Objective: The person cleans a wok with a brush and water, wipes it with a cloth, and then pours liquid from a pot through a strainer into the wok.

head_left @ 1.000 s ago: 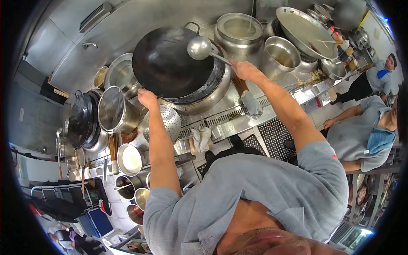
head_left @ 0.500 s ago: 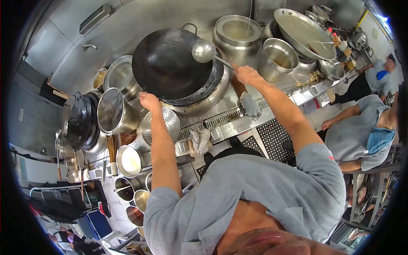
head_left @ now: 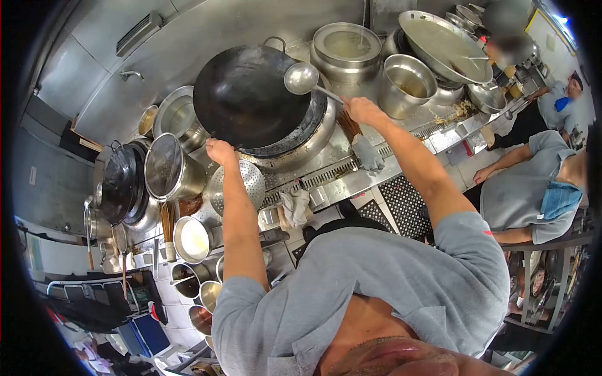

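Note:
My left hand (head_left: 222, 152) is closed on the near left edge of a large black wok (head_left: 251, 100). The wok is tilted over a round burner ring (head_left: 313, 135), and its dark inside shows no food. In my right hand (head_left: 364, 111) is the handle of a metal ladle (head_left: 301, 79), its round bowl hanging over the wok's right side. Just below my left hand lies a perforated strainer (head_left: 241, 185), partly hidden by my forearm. A bamboo brush (head_left: 348, 127) and a grey cloth (head_left: 369, 155) sit below my right hand.
A pot of water (head_left: 347, 47), a steel pot (head_left: 409, 86) and a wide pan of cloudy liquid (head_left: 442, 47) stand to the right. Left are a mesh-topped pot (head_left: 172, 169) and stacked black woks (head_left: 122, 182). A co-worker (head_left: 530, 188) stands at right.
The view has turned slightly. Both hands keep their grips on the wok and ladle, with hardly any movement between them.

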